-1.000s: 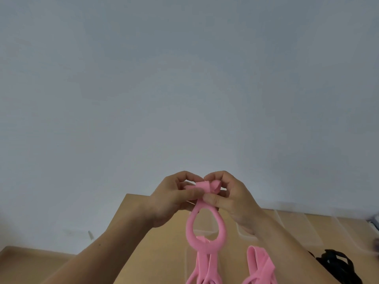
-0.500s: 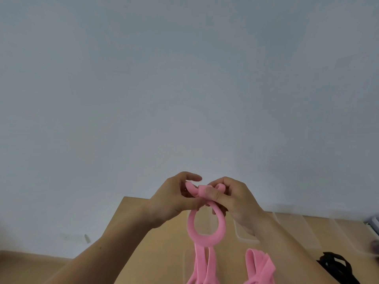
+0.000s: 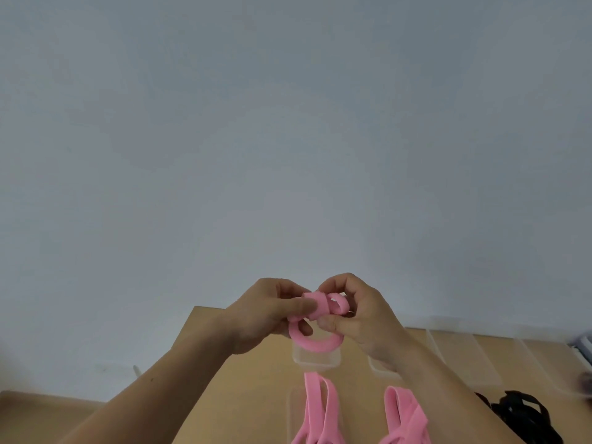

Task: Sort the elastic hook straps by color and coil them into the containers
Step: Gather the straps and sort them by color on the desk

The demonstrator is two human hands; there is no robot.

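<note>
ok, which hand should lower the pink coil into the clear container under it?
Left, probably. The left hand pins the wrapped part of the pink strap coil under its thumb; the right hand only pinches the end loop. The clear container sits just below in view.

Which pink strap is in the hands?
The looped pink strap, gripped by the left hand and right hand. The lower-left pink strap and lower-right pink strap lie further down, untouched.
</note>
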